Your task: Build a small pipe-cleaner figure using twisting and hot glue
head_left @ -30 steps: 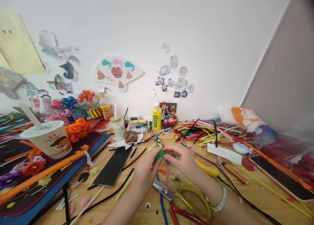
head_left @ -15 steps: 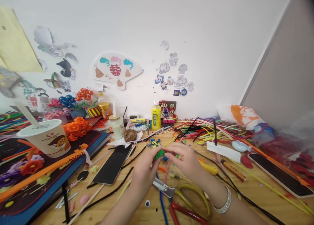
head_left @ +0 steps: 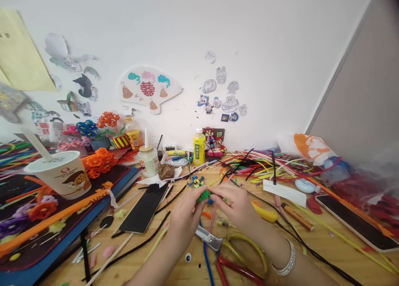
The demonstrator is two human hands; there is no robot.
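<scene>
My left hand (head_left: pixel 186 207) is closed round a small green fuzzy pipe-cleaner piece (head_left: pixel 203 195), over the middle of the table. From the other side, my right hand (head_left: pixel 233 203) pinches the same green piece with thumb and fingertips. The fingers cover much of its shape. Just behind it lies a little blue, yellow and black pipe-cleaner figure (head_left: pixel 197 181). Below my hands are yellow-handled scissors (head_left: pixel 229 244) and red-handled pliers (head_left: pixel 238 270). A blue pipe cleaner (head_left: pixel 207 261) and a googly eye (head_left: pixel 188 257) lie near them.
A black phone (head_left: pixel 144 209) and a paper cup (head_left: pixel 60 176) with a straw stand to the left. Behind are a candle jar (head_left: pixel 148 161) and a yellow drink bottle (head_left: pixel 199 148). Loose pipe cleaners (head_left: pixel 274 165), a yellow glue gun (head_left: pixel 264 213) and another phone (head_left: pixel 352 223) lie right.
The view has shifted very slightly. My hands stay together at the green piece, and a little more of it shows between the fingers.
</scene>
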